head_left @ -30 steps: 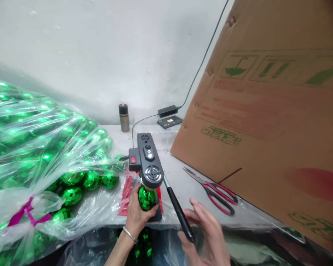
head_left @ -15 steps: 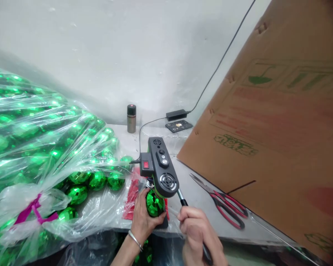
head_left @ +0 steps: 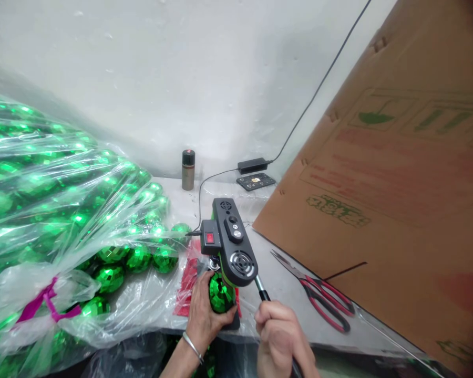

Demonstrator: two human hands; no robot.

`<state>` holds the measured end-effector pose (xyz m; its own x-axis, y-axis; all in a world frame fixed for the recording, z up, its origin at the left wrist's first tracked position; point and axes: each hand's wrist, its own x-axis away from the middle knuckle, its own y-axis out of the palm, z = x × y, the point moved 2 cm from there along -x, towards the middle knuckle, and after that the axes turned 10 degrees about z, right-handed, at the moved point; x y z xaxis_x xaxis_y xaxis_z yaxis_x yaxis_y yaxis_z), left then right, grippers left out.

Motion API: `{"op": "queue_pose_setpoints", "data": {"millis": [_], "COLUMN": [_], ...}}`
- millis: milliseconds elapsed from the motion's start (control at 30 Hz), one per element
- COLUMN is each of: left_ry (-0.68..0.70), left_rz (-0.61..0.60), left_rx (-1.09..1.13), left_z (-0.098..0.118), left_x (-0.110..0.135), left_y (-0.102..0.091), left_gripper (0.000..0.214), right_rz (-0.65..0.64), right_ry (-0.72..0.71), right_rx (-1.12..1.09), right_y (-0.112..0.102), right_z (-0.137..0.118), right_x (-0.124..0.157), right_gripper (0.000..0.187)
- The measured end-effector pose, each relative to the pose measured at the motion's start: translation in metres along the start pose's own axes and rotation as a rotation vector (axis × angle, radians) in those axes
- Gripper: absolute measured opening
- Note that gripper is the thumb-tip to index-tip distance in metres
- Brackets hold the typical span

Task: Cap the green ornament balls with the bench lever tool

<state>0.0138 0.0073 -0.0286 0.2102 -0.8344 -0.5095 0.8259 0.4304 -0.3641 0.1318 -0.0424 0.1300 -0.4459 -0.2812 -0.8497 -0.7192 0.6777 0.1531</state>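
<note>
My left hand (head_left: 207, 310), with a metal bangle at the wrist, curls round a shiny green faceted ball ornament (head_left: 222, 295) at the front of the table. My right hand (head_left: 281, 336) is closed round the black grip of a lever handle (head_left: 262, 287). This lever slopes up toward a black device (head_left: 236, 239) with round vents, buttons and a red switch, which stands right over the ball and partly hides it. Beneath the ball lie red plastic (head_left: 187, 281) and a dark base, mostly covered.
A large clear bag (head_left: 63, 199) of green balls fills the left, tied with magenta ribbon (head_left: 43, 302). Red-handled scissors (head_left: 319, 294) lie beside a big cardboard box (head_left: 378, 184) on the right. A spray can (head_left: 188, 170), power adapter (head_left: 253, 166) and phone (head_left: 256, 181) sit by the wall.
The view has shifted slightly, so everything appears a little lower and to the right. Both hands keep their holds on the ball and the lever.
</note>
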Motion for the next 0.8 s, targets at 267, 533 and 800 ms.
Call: {"op": "queue_pose_setpoints", "data": {"millis": [267, 533, 800], "left_ry": [-0.003, 0.0, 0.002], "left_rz": [0.016, 0.022, 0.024], "left_rx": [-0.015, -0.018, 0.0], "left_z": [-0.002, -0.003, 0.0], "left_x": [0.003, 0.003, 0.002], "left_y": [0.003, 0.005, 0.004], "left_gripper": [0.082, 0.082, 0.081], "right_rz": [0.029, 0.065, 0.085], "right_ry": [0.069, 0.099, 0.141], "right_rx": [0.0, -0.027, -0.047], "right_y": [0.002, 0.004, 0.004], "right_z": [0.002, 0.002, 0.004], "right_x": [0.007, 0.011, 0.016], "right_gripper": [0.035, 0.035, 0.036]}}
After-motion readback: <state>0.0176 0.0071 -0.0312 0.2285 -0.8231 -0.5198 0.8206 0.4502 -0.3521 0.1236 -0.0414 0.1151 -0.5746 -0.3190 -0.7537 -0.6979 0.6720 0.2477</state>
